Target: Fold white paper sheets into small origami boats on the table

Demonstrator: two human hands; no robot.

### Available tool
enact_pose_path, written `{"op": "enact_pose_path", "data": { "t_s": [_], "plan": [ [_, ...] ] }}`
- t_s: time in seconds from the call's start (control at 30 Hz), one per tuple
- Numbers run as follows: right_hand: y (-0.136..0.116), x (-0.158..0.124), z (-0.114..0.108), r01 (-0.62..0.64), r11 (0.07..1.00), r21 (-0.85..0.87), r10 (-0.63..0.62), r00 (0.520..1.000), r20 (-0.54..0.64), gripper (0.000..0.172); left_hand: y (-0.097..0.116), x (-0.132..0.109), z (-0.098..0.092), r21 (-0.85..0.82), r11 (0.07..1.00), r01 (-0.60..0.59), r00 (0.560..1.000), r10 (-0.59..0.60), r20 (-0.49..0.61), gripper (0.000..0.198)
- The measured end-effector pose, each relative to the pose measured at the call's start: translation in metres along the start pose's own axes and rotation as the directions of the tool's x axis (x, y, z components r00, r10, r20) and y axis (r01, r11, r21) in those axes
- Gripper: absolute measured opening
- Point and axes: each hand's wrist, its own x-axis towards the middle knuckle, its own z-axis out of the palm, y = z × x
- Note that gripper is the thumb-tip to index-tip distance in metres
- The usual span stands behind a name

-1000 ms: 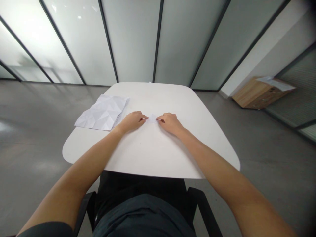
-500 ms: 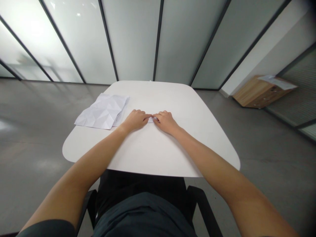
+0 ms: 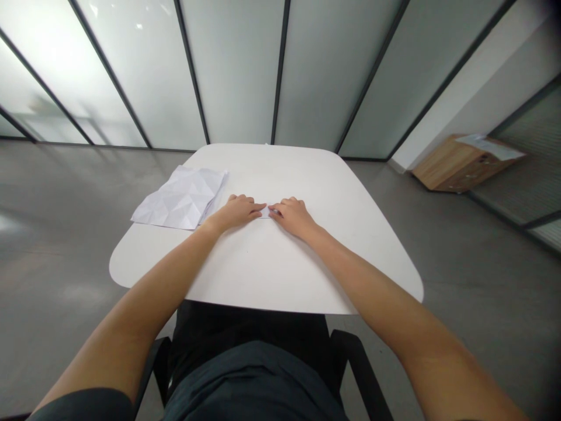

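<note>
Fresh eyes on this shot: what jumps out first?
A rounded white table fills the middle, with a creased sheet of white paper on its left side. Near the table's centre, a small folded white paper lies between the left hand and the right hand. Frosted glass panels in dark frames span the background.
</note>
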Motion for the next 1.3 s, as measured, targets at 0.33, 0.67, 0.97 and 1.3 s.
{"op": "enact_pose_path", "data": {
  "t_s": [0.33,0.67,0.97,1.3],
  "plan": [
    [0.002,0.000,0.000,-0.001,1.000,0.016,0.001,1.000,0.004,0.038,-0.024,-0.012,-0.012,-0.165,0.986,0.014,0.989,0.011,0.147,0.046],
    [0.005,0.003,0.004,0.004,0.999,0.043,-0.004,1.000,0.003,0.038,-0.021,-0.013,-0.008,-0.166,0.986,-0.021,0.999,0.013,-0.049,0.043],
    [0.002,0.001,0.003,-0.009,0.998,0.054,0.010,1.000,-0.023,0.041,0.004,0.006,0.012,-0.055,0.996,-0.073,0.970,0.058,-0.236,0.041],
    [0.005,0.001,0.002,-0.017,0.999,-0.045,0.017,1.000,-0.005,0.046,0.003,0.005,0.012,-0.035,0.998,-0.061,0.974,0.052,-0.219,0.039]
  ]
}}
